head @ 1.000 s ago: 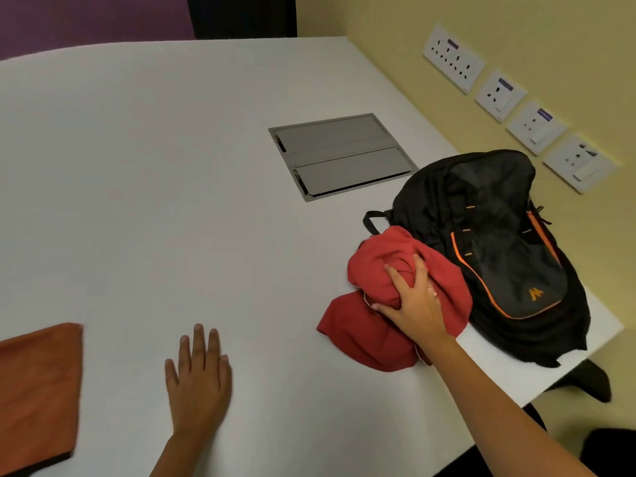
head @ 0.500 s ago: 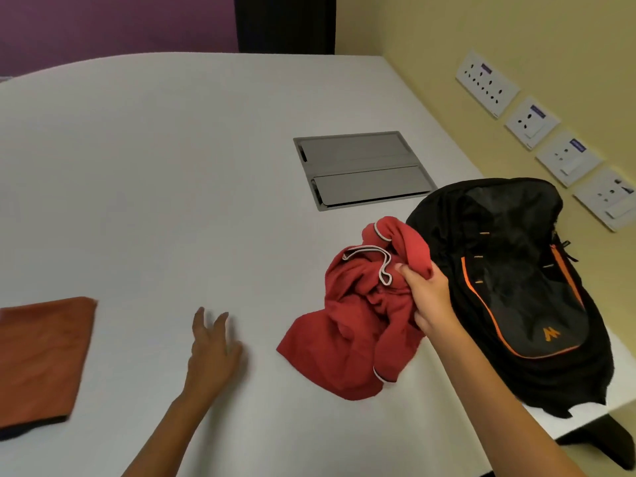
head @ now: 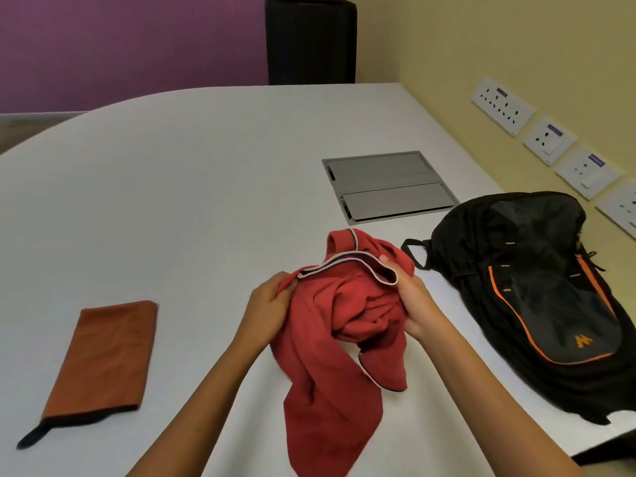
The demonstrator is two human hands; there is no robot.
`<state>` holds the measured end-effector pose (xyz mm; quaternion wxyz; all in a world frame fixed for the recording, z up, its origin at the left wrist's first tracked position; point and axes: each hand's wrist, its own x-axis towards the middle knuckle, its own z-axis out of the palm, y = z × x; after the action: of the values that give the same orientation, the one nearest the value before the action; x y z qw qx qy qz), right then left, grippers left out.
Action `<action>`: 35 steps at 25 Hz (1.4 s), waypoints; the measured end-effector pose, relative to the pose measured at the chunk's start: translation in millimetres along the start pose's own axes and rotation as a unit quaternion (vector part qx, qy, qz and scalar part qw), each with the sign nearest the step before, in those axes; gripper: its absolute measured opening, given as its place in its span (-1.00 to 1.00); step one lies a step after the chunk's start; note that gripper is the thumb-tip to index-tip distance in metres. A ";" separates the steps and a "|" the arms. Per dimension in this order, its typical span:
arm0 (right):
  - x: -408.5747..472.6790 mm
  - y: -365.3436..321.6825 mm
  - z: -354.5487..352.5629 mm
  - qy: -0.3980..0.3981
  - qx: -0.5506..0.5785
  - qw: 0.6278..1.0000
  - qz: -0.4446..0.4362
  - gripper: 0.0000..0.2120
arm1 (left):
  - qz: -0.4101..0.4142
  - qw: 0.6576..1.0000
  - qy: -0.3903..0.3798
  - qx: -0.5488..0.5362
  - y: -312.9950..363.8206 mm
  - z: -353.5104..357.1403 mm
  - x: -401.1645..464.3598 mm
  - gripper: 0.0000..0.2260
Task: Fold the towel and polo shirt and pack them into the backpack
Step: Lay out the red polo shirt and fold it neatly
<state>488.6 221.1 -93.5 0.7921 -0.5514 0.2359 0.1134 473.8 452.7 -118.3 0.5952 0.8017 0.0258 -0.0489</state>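
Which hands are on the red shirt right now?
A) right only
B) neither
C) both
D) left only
C: the left hand and right hand each grip the bunched red shirt by its collar edge, holding it up above the table.

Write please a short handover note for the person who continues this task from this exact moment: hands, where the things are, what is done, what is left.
Left hand: grips the red polo shirt at its left side.
Right hand: grips the shirt at the collar side.
The shirt is bunched and lifted, its lower part hanging to the white table.
Orange towel: folded flat, on the table at the left.
Black backpack: lying on the right; I cannot tell if it is open.
Done: towel fold.
Left: fold the shirt, pack both.
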 end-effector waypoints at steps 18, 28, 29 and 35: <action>-72.2 19.4 117.2 -0.058 -0.378 0.909 -0.166 -0.39 | -0.095 0.908 0.133 -0.385 154.1 -72.9 37.2 -0.89; -73.7 -118.3 124.9 0.077 -0.257 0.906 -0.327 -0.77 | -0.083 0.879 0.236 -0.406 135.4 -147.8 39.7 -0.82; -72.6 -133.7 127.3 0.076 -0.275 0.897 -0.338 -0.75 | -0.074 0.893 0.222 -0.385 131.0 -148.6 39.4 -0.76; -94.2 -209.2 150.6 -0.033 -0.375 0.856 -0.354 -0.90 | 0.087 0.991 0.065 -0.073 107.2 -133.7 32.4 -0.35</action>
<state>536.7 291.7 167.3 0.5188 -0.8492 -0.0617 -0.0768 523.1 549.0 18.5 0.6513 0.7566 -0.0020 0.0576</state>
